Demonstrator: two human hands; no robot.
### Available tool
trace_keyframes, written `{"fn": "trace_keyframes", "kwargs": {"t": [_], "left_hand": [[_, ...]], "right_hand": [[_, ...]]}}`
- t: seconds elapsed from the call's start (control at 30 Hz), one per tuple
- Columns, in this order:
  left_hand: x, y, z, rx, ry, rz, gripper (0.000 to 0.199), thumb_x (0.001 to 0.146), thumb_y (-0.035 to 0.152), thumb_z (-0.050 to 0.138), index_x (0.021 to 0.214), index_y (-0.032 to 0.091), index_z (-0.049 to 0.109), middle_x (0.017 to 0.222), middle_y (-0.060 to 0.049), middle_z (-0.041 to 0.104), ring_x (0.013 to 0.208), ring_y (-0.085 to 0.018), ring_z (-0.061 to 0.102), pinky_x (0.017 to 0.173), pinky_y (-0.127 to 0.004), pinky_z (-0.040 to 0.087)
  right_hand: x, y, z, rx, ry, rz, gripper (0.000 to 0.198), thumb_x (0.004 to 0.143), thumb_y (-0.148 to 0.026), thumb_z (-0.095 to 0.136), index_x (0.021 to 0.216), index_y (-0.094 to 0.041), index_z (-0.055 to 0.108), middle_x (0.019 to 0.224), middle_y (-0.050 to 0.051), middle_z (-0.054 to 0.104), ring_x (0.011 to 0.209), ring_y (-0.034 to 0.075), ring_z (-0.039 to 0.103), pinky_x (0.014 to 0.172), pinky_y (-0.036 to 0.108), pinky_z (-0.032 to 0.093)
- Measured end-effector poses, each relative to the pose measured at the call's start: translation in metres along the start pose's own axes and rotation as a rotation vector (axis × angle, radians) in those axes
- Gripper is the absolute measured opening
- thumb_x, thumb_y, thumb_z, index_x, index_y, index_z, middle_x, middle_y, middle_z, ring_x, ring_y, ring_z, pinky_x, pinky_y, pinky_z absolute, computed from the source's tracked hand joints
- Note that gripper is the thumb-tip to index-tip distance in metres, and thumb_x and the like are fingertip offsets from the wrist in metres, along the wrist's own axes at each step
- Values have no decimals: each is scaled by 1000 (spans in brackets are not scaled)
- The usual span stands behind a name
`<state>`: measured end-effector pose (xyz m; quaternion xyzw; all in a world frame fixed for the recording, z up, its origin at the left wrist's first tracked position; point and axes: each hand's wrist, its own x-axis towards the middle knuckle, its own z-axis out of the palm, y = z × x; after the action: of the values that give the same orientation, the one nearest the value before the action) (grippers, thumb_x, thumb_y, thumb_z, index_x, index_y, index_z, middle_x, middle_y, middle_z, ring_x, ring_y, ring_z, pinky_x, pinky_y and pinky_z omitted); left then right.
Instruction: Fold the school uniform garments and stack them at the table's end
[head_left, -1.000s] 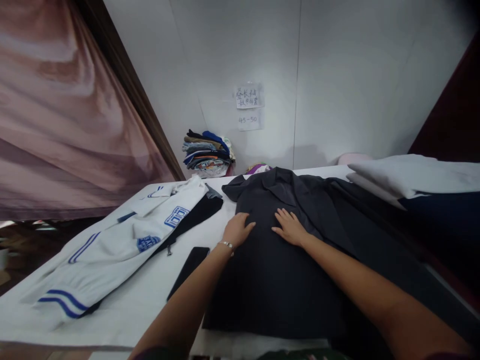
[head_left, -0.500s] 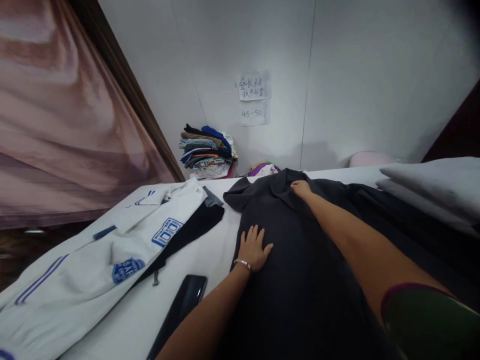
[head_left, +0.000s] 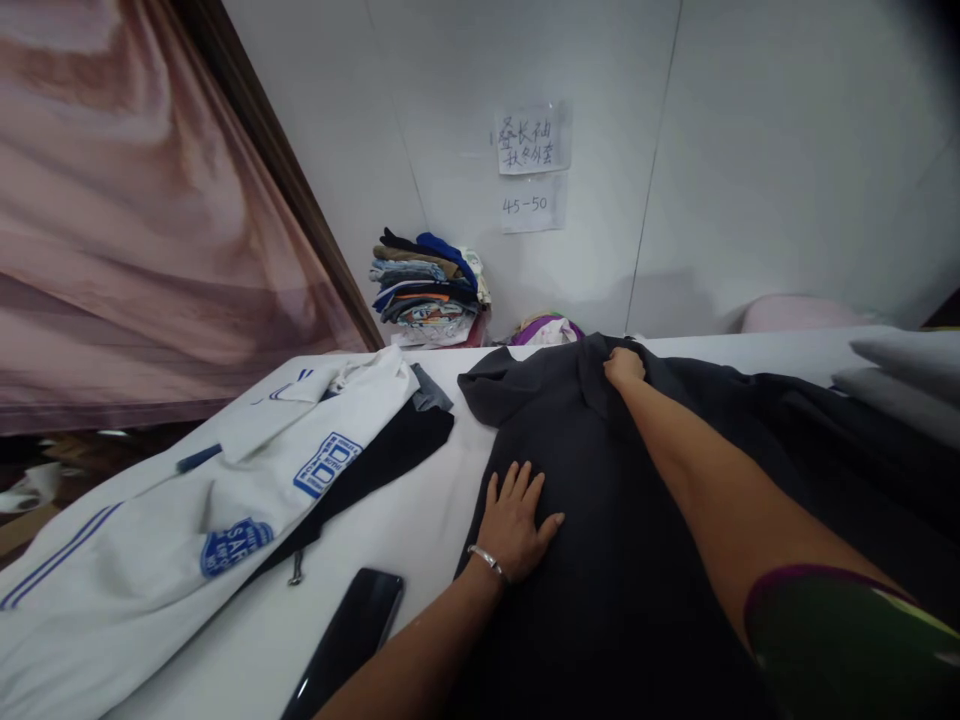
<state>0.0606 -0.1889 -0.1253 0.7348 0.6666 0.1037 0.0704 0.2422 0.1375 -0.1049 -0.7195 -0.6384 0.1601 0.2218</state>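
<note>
A large dark grey garment [head_left: 585, 560] is spread over the right half of the white table [head_left: 435, 480]; its exact kind is hard to tell. My left hand [head_left: 517, 520], with a silver bracelet at the wrist, lies flat on its left side, fingers spread. At the garment's far end, near the bunched fabric, my right hand [head_left: 624, 368] is closed on the cloth. The fingertips of that hand are partly hidden.
To the left lie a white garment with blue badges [head_left: 247, 540], black cloth [head_left: 367, 470] beneath it and a phone [head_left: 349, 630]. Folded clothes [head_left: 427, 280] are stacked by the wall. Grey folded fabric [head_left: 907, 375] rests at right, and handwritten signs [head_left: 534, 138] hang behind.
The view has shifted slightly, so the signs and wall seam sit farther right. Both hands keep their places on the dark garment, left flat and right gripping.
</note>
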Motion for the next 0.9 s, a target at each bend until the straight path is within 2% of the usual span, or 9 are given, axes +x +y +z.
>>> {"fn": "trace_keyframes", "kwargs": {"t": [0.1, 0.2, 0.33, 0.4, 0.53, 0.63, 0.7, 0.8, 0.9], "left_hand": [[1, -1, 0, -4, -14, -1, 63, 87, 57, 40, 140, 22, 39, 151, -9, 30, 141, -28, 19, 113, -55, 14], [2, -1, 0, 1, -4, 7, 63, 88, 57, 39, 140, 22, 39, 151, -9, 30, 140, -28, 19, 113, -54, 14], [1, 1, 2, -12, 6, 3, 64, 87, 57, 41, 139, 20, 40, 150, -10, 32, 140, -29, 21, 113, -54, 14], [0, 2, 3, -50, 11, 3, 63, 86, 58, 42, 137, 20, 43, 149, -10, 34, 139, -28, 22, 113, -54, 15], [15, -10, -6, -243, 157, -68, 46, 89, 46, 45, 124, 19, 55, 141, -10, 45, 132, -23, 38, 111, -43, 27], [47, -39, -37, -335, 463, -238, 36, 89, 34, 46, 118, 15, 57, 130, -11, 55, 125, -20, 45, 108, -37, 31], [75, -64, -65, -374, 575, -436, 37, 91, 33, 44, 119, 12, 56, 126, -14, 56, 121, -21, 48, 106, -35, 33], [119, -96, -99, -460, 527, -635, 46, 91, 42, 43, 121, 8, 53, 129, -18, 54, 124, -25, 46, 104, -35, 33], [152, -115, -108, -489, 482, -656, 59, 89, 51, 46, 122, 2, 52, 125, -24, 54, 119, -32, 50, 97, -41, 39]], "right_hand": [[-10, 0, -5, -14, -38, -52, 28, 81, -22, 58, 103, -7, 67, 103, 22, 66, 100, 30, 62, 82, 39, 48], [-32, -7, -17, -5, -32, -181, 36, 84, -26, 55, 116, -11, 62, 116, 18, 62, 111, 28, 56, 93, 37, 43], [-88, 0, -22, -43, 45, -662, 51, 90, -39, 44, 136, -16, 45, 144, 11, 40, 135, 24, 32, 110, 38, 25], [-116, 16, -14, -130, -2, -786, 57, 91, -46, 38, 140, -17, 39, 149, 10, 33, 140, 25, 20, 113, 44, 16], [-137, 46, 4, -314, -259, -645, 64, 90, -55, 32, 142, -18, 36, 151, 11, 27, 140, 28, 18, 110, 54, 16], [-132, 50, 8, -349, -298, -623, 66, 90, -57, 29, 144, -18, 34, 153, 10, 23, 141, 27, 16, 110, 53, 16], [-130, 48, 8, -345, -291, -629, 66, 90, -57, 28, 144, -18, 34, 153, 10, 23, 141, 27, 16, 110, 52, 16], [-131, 45, 6, -336, -281, -623, 66, 90, -57, 28, 144, -20, 34, 153, 10, 23, 141, 26, 16, 110, 52, 16], [-134, 45, 7, -343, -267, -623, 66, 90, -57, 28, 144, -20, 34, 153, 9, 23, 141, 26, 16, 111, 51, 16]]}}
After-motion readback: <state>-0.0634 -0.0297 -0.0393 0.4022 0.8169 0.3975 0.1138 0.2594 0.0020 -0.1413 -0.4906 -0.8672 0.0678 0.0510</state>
